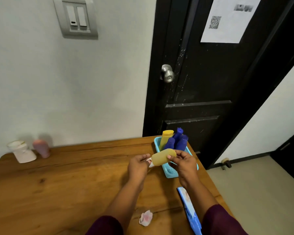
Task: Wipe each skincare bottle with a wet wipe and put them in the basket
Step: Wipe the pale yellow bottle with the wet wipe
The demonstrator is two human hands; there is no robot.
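While my left hand [138, 164] pinches the cap end and my right hand [183, 162] grips the base of the yellow bottle [161, 157], held sideways over the rim of the basket [170, 173] at centre right, I judge it wiped, needing only upending and lowering beside the standing bottles [175, 141].

A light switch [76, 17] sits at eleven o'clock. A black door [202, 85] at one o'clock bears a silver knob [167, 73] and a paper sheet [227, 19], seemingly a notice.

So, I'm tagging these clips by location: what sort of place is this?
Probably a room in a home: a wooden table against a plain wall with a light switch, beside a black door with a round knob.
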